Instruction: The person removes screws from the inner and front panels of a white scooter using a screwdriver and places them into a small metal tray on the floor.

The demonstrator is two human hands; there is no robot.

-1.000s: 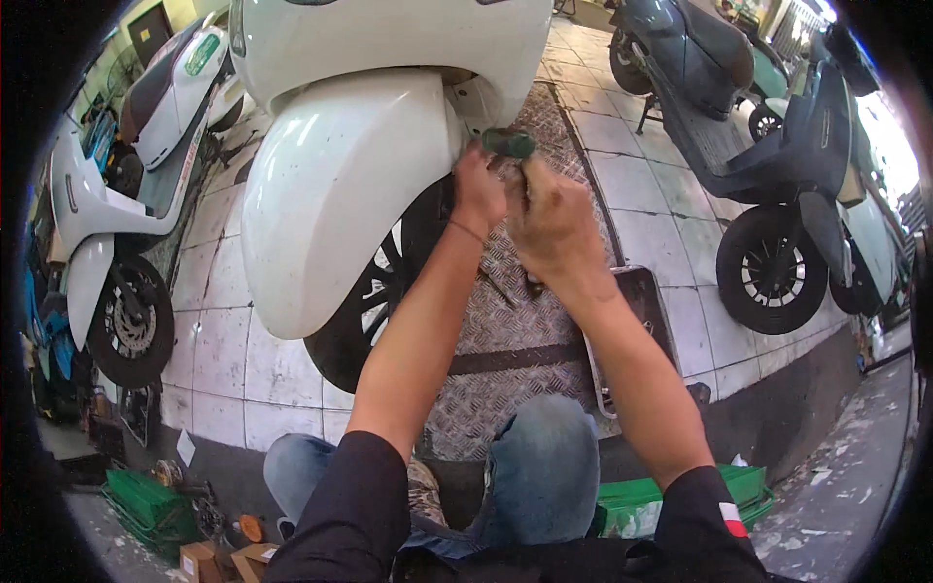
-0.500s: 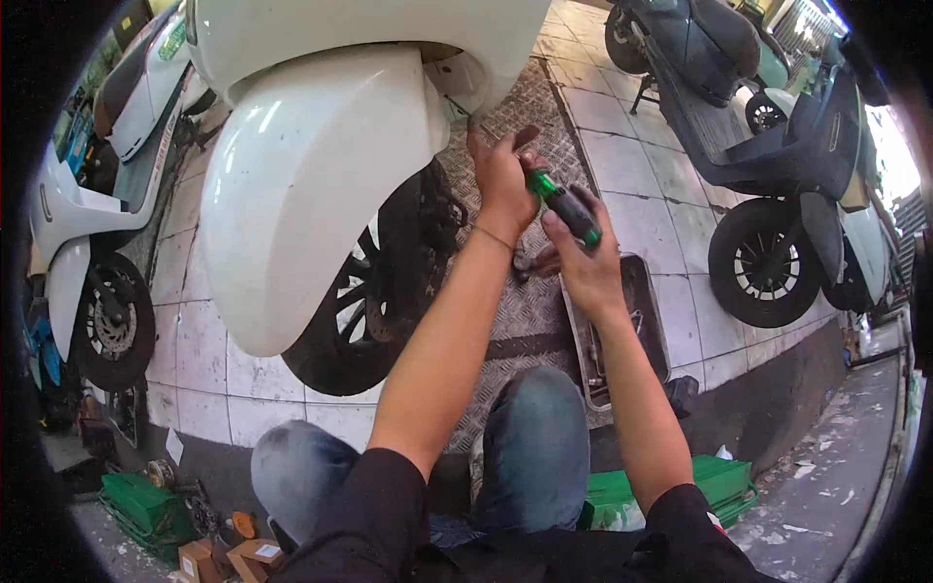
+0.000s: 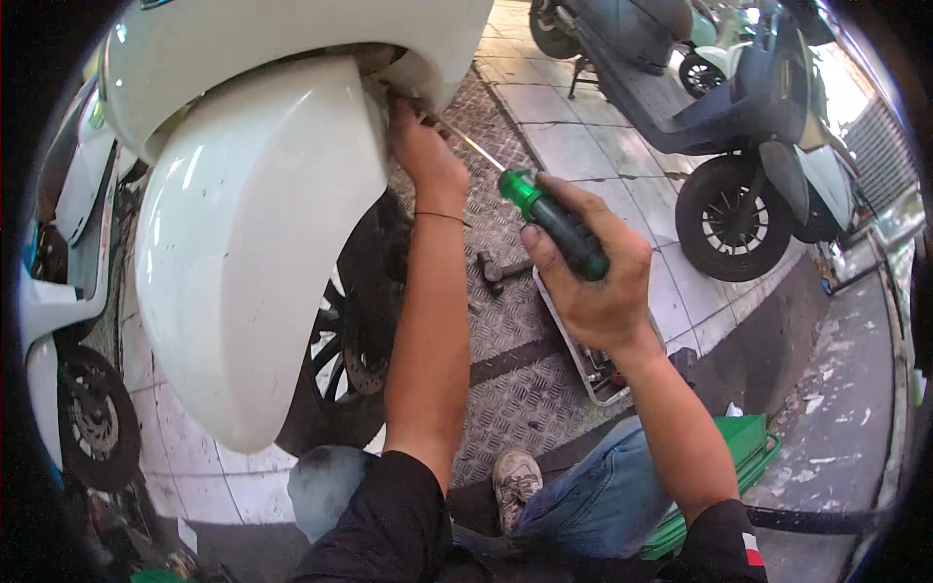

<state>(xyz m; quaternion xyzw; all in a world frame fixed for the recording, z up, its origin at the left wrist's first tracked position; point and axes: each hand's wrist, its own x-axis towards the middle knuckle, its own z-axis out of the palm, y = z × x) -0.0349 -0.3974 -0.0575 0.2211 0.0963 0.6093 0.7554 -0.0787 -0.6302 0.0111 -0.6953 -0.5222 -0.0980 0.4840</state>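
Observation:
My right hand [image 3: 603, 262] is wrapped round the green and black handle of a screwdriver [image 3: 564, 228]. Its thin metal shaft slants up and left, and the tip end reaches my left hand [image 3: 425, 151]. That hand is raised into the gap behind the white front fender [image 3: 262, 233] of a scooter, under its white body panel [image 3: 292, 24]. The left fingers are curled and partly hidden, so what they grip cannot be made out. Below my left forearm is the scooter's black front wheel [image 3: 335, 369].
A hammer [image 3: 496, 272] lies on the patterned metal plate [image 3: 505, 408], beside a metal tray [image 3: 593, 384] partly covered by my right arm. A dark scooter [image 3: 739, 126] stands at the right, another white scooter [image 3: 58, 311] at the left. A green toolbox [image 3: 743, 442] sits at lower right.
My hands have moved apart: the left has gone up into the gap behind the fender, the right has drawn back with the screwdriver, baring its shaft. The view has shifted right.

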